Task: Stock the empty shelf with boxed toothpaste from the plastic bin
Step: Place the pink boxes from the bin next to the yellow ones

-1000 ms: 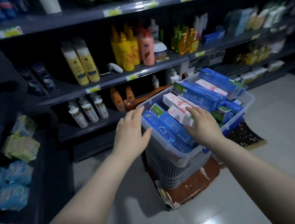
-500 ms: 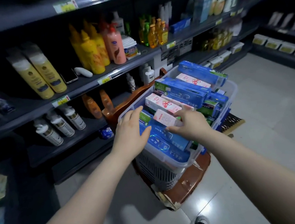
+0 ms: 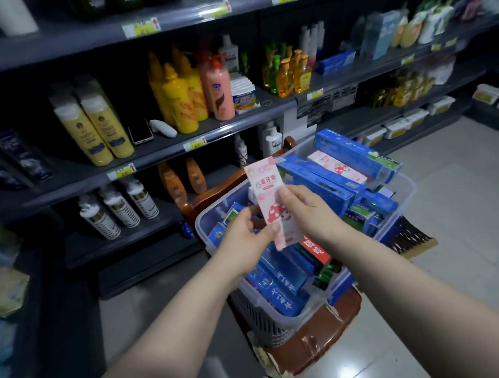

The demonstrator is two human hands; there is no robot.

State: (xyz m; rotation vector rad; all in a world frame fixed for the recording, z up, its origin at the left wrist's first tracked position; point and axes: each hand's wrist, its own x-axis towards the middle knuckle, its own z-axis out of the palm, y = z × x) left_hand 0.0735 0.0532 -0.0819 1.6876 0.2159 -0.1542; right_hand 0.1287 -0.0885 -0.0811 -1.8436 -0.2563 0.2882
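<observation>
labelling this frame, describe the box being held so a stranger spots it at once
Find the clear plastic bin atop a grey basket on the wooden chair before the dark shelves. Just above it, the left hand and right hand hold a pink toothpaste box upright. Its neighbours are mostly blue boxes, and another pink box lies in the bin.

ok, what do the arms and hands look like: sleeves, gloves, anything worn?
Both arms are bare as far as the frame shows, with no sleeves in view. The left hand and right hand have no gloves. No watch, wristband or ring shows on the wrists or fingers.
</observation>
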